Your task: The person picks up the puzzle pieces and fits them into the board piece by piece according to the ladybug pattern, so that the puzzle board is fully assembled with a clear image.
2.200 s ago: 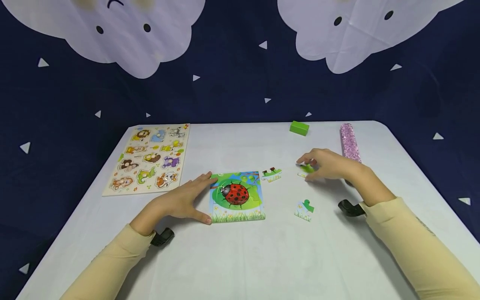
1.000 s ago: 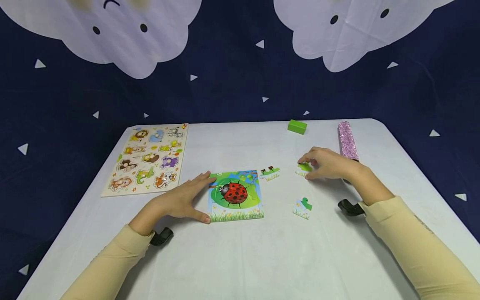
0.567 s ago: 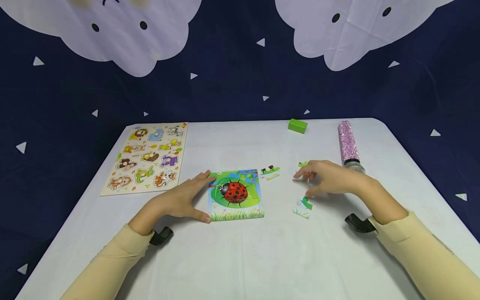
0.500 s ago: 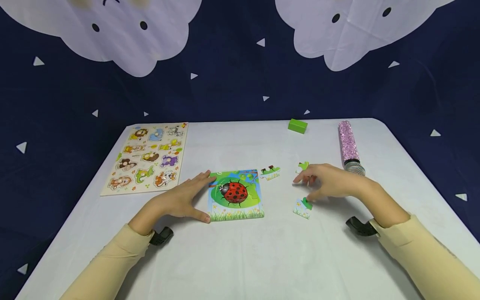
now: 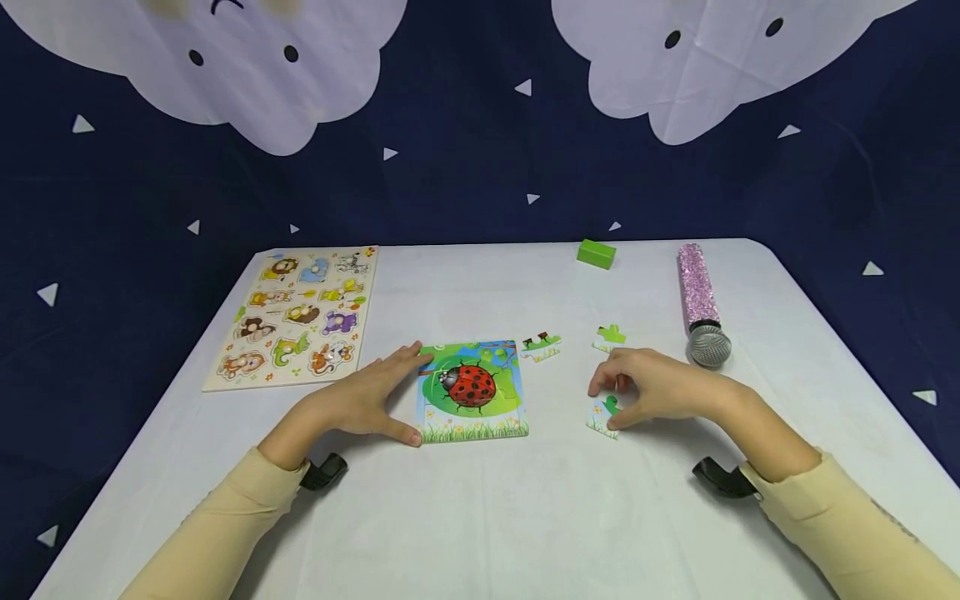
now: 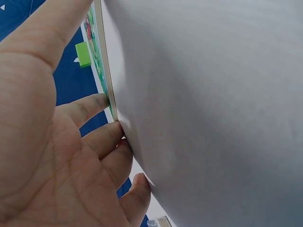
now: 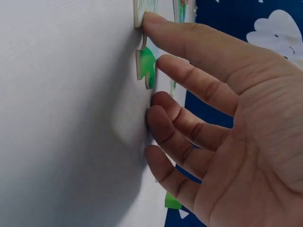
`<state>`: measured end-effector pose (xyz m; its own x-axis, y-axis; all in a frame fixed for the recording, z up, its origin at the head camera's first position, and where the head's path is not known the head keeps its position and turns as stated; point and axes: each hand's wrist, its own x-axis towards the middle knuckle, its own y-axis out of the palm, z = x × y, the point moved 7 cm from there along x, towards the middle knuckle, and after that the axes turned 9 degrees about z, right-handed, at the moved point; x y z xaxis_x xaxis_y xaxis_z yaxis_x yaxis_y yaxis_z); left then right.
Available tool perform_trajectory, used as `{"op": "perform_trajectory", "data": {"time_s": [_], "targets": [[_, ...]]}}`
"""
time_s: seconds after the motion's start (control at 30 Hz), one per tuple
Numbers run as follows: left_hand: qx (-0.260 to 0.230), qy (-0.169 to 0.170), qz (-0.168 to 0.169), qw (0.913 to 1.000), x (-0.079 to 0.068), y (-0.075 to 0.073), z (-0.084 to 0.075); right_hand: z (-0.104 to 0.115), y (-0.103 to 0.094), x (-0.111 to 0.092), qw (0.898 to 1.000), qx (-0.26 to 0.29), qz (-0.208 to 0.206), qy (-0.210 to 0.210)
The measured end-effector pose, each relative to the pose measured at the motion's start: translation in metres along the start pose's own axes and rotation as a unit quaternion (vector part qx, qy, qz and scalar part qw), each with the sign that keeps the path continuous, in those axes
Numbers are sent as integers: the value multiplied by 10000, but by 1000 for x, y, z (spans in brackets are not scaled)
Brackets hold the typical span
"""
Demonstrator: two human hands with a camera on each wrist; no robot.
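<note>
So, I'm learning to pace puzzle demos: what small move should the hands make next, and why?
Probably the right hand should pinch and lift the flowered puzzle piece: its thumb and index finger are right at that piece, which lies apart from the ladybug puzzle, while the left hand rests against the puzzle's edge.

Right fingers (image 5: 603,377) partly hide a puzzle piece (image 5: 601,417).

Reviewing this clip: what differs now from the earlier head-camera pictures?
The right hand left the far puzzle piece and drew nearer the body; its thumb and index finger now touch the near puzzle piece. The microphone's head, first covered, shows. Unchanged: the left hand against the ladybug puzzle, the loose piece beside it, the green block.
</note>
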<state>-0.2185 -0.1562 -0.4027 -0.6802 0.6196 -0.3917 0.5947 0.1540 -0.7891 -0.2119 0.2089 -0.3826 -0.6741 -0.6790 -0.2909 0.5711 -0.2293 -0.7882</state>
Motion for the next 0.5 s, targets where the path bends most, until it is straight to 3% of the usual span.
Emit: {"op": "perform_trajectory", "data": {"time_s": [0.5], "targets": [[10, -4, 5, 10000, 0, 0, 0, -4, -3, -8, 9998, 169, 98, -15]]}}
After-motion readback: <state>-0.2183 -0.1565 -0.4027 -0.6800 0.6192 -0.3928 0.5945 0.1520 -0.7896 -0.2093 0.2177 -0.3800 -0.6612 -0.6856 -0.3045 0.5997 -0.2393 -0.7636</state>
